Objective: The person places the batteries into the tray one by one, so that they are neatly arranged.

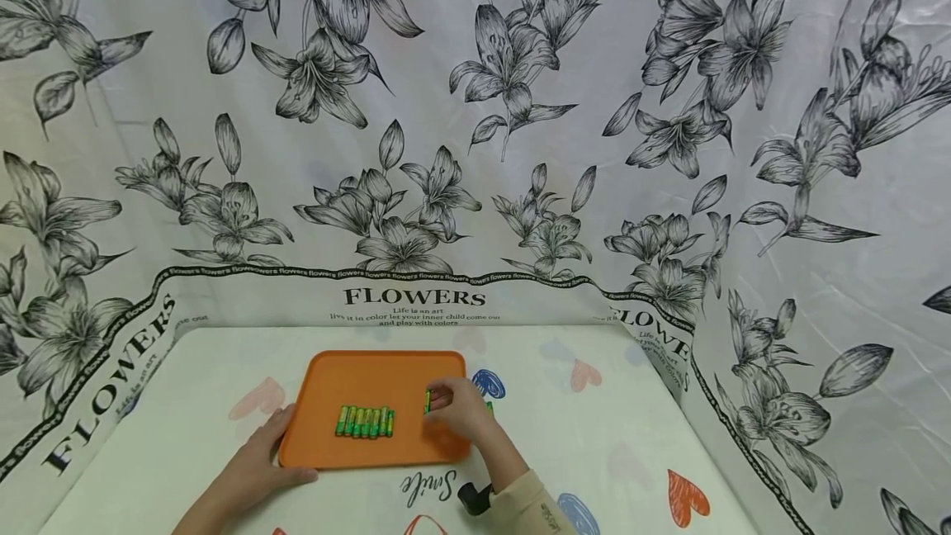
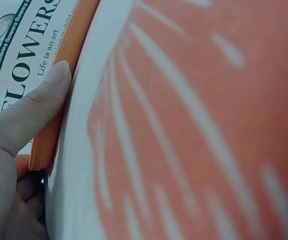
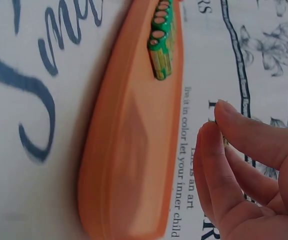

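An orange tray (image 1: 371, 378) lies on the table, with a row of several green and yellow batteries (image 1: 364, 422) side by side in its middle. My left hand (image 1: 256, 462) grips the tray's near left corner; in the left wrist view, the thumb (image 2: 54, 85) presses on the orange rim and the other fingers are bent below it. Over the tray's right part, my right hand (image 1: 462, 413) pinches a single battery (image 1: 428, 401) between thumb and fingertips. The right wrist view shows that battery mostly hidden by the fingers, with the row (image 3: 160, 50) farther along the tray.
Just right of my right hand, another small green battery (image 1: 489, 408) shows on the table. A white cloth with hearts (image 1: 687, 498) and lettering covers the tabletop. Flower-printed sheets (image 1: 513, 106) hang behind and at both sides. A black device (image 1: 474, 499) sits by my right wrist.
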{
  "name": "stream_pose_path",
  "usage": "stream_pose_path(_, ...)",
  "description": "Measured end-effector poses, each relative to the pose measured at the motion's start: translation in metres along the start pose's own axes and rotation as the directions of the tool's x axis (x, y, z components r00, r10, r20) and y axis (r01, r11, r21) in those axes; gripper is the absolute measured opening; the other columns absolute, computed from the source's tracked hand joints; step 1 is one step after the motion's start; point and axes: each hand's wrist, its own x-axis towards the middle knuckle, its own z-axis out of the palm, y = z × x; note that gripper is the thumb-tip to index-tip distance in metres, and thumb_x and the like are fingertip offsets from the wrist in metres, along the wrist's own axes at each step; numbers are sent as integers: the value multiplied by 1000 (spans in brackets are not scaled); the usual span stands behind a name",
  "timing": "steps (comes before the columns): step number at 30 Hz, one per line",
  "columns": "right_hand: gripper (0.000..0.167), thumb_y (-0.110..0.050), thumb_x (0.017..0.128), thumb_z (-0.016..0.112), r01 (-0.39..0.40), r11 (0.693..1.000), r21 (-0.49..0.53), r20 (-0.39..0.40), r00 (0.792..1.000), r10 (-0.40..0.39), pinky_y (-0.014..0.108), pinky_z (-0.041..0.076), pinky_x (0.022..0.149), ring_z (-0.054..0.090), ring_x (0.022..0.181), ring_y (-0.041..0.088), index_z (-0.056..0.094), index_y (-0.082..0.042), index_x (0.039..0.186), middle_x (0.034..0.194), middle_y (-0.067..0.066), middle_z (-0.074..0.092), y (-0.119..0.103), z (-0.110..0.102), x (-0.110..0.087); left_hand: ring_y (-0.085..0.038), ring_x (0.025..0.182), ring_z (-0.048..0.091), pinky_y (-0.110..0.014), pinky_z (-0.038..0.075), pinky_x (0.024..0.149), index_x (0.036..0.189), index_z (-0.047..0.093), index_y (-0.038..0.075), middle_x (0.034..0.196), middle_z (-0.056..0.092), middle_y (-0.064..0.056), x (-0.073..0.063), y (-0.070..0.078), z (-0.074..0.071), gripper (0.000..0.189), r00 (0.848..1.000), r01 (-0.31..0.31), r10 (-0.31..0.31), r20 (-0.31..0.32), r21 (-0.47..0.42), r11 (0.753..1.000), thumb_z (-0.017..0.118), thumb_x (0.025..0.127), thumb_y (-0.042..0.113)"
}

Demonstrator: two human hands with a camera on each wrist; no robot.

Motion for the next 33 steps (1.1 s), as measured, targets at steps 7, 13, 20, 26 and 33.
stream_pose_path(7, 43, -6, 78, 87, 6, 1000, -5, 29, 1000, -6, 24, 57, 74, 63, 81, 7, 72, -7, 118, 93, -5, 68, 2, 18, 5, -56, 148, 14, -76, 18, 112, 161, 13, 1, 163, 14, -33, 1, -1, 0, 128, 1000, 6, -6, -12, -5, 1000, 87, 70, 55)
stream_pose_path(13, 43, -5, 76, 88, 8, 1000, 2, 41, 999, -8, 22, 55, 68, 62, 74, 7, 72, -7, 116, 86, -6, 65, 5, 39, 8, -56, 148, 13, -76, 17, 113, 160, 13, -1, 163, 13, -33, 1, 0, -1, 128, 1000, 15, -15, 6, -10, 1000, 86, 72, 54)
stream_pose_path(20, 44, -9, 74, 90, -28, 998, -63, 37, 999, 30, 20, 53, 69, 58, 71, 6, 72, -11, 114, 85, -7, 63, 4, 56, 8, -56, 148, 11, -76, 16, 113, 161, 11, 0, 164, 12, -32, 1, 0, -1, 127, 1000, 25, -25, 17, -2, 1000, 86, 73, 54)
stream_pose_path(26, 45, -8, 73, 90, -37, 996, -84, 36, 999, 40, 22, 53, 69, 56, 71, 7, 72, -11, 115, 85, -5, 62, 1, 60, 9, -57, 148, 11, -76, 16, 112, 161, 11, 0, 164, 11, -33, 0, -1, -1, 128, 1000, 18, -18, 10, -3, 1000, 86, 73, 53)
stream_pose_path(33, 47, -5, 75, 89, -43, 994, -100, 47, 998, 48, 23, 55, 73, 57, 73, 5, 70, -8, 118, 90, -2, 65, -4, 58, 7, -57, 148, 12, -76, 16, 112, 161, 11, 0, 163, 12, -33, 1, -1, 0, 129, 1000, 25, -25, 9, -15, 1000, 86, 71, 56)
